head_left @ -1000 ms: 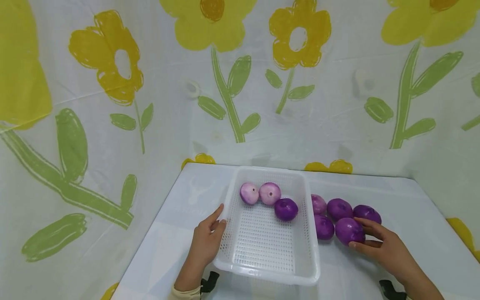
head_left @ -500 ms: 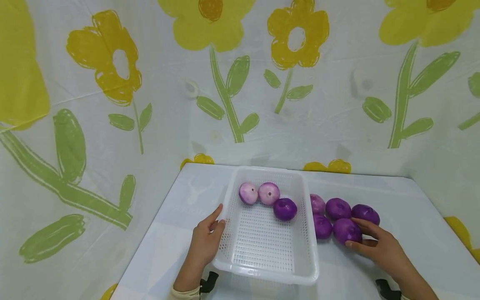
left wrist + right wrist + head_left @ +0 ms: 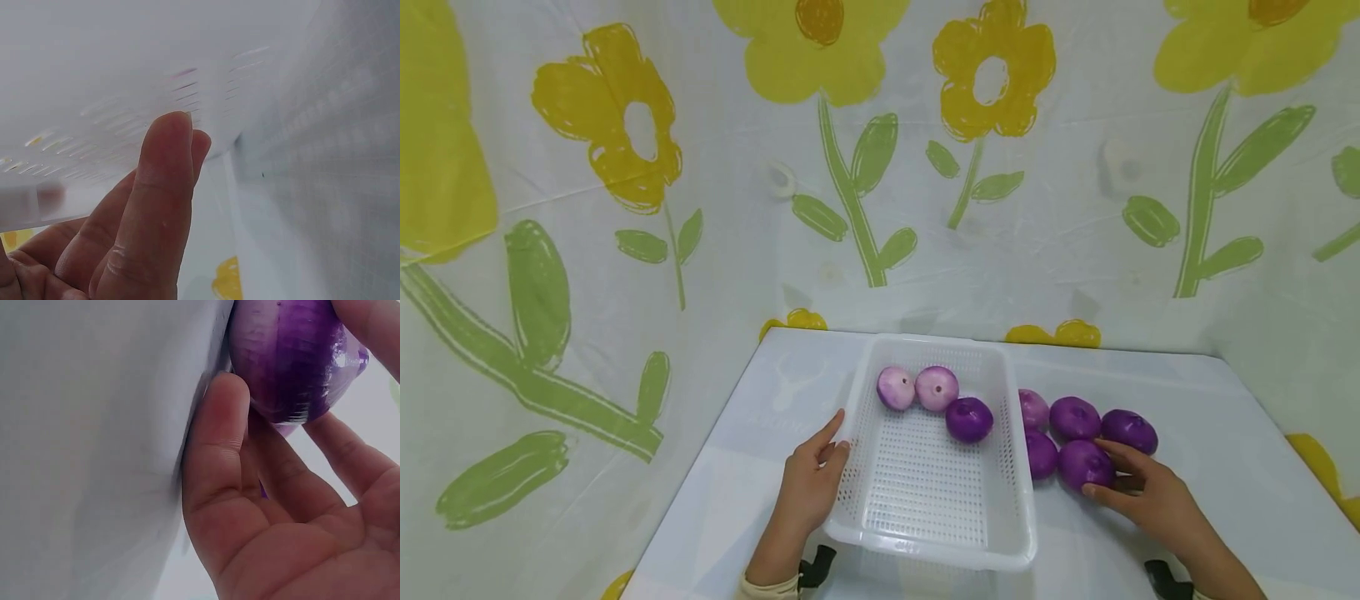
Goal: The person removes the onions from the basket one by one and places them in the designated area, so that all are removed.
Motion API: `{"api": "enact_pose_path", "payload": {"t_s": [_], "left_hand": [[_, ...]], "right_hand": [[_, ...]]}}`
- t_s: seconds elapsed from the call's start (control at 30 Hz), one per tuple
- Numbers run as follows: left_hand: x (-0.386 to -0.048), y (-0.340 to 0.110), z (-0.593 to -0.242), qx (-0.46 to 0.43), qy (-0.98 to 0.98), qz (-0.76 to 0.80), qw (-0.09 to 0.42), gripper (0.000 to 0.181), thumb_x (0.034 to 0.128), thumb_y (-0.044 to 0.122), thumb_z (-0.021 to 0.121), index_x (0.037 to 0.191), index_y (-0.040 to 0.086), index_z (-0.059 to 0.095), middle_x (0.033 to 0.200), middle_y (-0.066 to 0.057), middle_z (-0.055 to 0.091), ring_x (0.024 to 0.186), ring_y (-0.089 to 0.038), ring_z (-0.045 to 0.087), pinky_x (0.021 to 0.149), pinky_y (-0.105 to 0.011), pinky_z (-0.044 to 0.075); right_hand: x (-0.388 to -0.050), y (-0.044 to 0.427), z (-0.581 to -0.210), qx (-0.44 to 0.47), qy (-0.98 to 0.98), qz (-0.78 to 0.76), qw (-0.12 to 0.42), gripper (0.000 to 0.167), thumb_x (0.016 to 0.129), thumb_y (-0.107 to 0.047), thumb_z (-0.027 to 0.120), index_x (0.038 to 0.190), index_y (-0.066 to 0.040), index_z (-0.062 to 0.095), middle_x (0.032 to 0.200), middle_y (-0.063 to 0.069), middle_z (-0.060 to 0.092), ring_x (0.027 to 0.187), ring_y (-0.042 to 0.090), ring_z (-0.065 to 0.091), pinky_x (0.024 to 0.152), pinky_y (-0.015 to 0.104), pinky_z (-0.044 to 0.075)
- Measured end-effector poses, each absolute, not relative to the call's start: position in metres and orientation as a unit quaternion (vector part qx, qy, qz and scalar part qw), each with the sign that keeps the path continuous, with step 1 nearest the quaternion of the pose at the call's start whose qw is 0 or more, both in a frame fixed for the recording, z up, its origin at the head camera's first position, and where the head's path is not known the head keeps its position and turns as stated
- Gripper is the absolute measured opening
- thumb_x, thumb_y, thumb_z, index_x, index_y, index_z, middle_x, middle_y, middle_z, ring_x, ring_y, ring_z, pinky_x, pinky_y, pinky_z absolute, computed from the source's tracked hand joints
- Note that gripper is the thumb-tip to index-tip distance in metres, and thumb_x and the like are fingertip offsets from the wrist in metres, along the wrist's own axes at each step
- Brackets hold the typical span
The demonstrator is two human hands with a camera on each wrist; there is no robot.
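- Left hand (image 3: 811,483): holds nothing in its grasp; thumb and forefinger extended, set against the near-hand side of the basket.
- Basket (image 3: 928,546): one, white, perforated; upright between the two hands.
- Pale onions (image 3: 937,389): two, side by side inside the basket, beyond the left hand, toward the far end.
- Dark onion (image 3: 969,420): one, inside the basket, just nearer than the pale pair and toward the right hand.
- Right hand (image 3: 1153,500): narrowed, thumb and fingers curled round the grasped onion (image 3: 1084,467); whether this is lifted off the table (image 3: 1217,450) cannot be told.
- Loose onions (image 3: 1074,418): four, on the table outside the basket; one just beyond the right hand's fingertips, three between that hand and the basket, the palest partly hidden behind the basket wall.
- Tally: three inside, five outside counting the one in grasp. Judged by count, the work looks partway along, under half done, with the five outside as the remainder.
- Flowered sheet (image 3: 1060,250): one, behind the table, beyond both hands.
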State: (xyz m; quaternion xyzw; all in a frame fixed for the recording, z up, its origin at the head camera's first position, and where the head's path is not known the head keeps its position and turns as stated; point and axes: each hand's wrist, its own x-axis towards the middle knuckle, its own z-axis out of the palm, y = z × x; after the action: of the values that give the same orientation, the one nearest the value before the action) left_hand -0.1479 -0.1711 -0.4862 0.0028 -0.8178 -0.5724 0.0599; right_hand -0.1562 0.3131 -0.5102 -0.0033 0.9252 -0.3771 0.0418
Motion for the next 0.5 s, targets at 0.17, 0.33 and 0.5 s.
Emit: {"api": "enact_pose_path", "payload": {"t_s": [0.17,0.33,0.5], "left_hand": [[-0.1478,-0.1711,-0.486,0.007,-0.821,-0.568,0.061,0.049,0.1084,0.024,0.06,0.157,0.022,0.053,0.141,-0.022,0.063,0.12,-0.032,0.067,0.081,-0.044,0.063],[-0.1473,-0.171,-0.4854,0.008,-0.821,-0.568,0.059,0.05,0.1085,0.024,0.06,0.157,0.022,0.053,0.141,-0.021,0.064,0.119,-0.031,0.067,0.081,-0.045,0.063],[-0.147,-0.1708,-0.4845,0.007,-0.816,-0.575,0.054,0.05,0.1084,0.024,0.06,0.157,0.021,0.053,0.14,-0.022,0.064,0.116,-0.031,0.069,0.079,-0.045,0.063]], "right_hand": [[-0.1555,0.3114,-0.5103,-0.006,0.925,-0.378,0.03,0.094,0.084,-0.054,0.086,0.157,-0.008,0.047,0.142,0.03,0.06,0.111,0.043,0.07,0.084,0.058,0.06],[-0.1562,0.311,-0.5103,0.003,0.927,-0.374,0.034,0.098,0.085,-0.057,0.085,0.158,-0.006,0.044,0.144,0.031,0.057,0.114,0.046,0.068,0.086,0.059,0.06],[-0.1561,0.312,-0.5098,0.011,0.925,-0.378,0.041,0.099,0.084,-0.058,0.085,0.158,-0.006,0.044,0.145,0.032,0.056,0.116,0.047,0.067,0.086,0.059,0.059]]}}
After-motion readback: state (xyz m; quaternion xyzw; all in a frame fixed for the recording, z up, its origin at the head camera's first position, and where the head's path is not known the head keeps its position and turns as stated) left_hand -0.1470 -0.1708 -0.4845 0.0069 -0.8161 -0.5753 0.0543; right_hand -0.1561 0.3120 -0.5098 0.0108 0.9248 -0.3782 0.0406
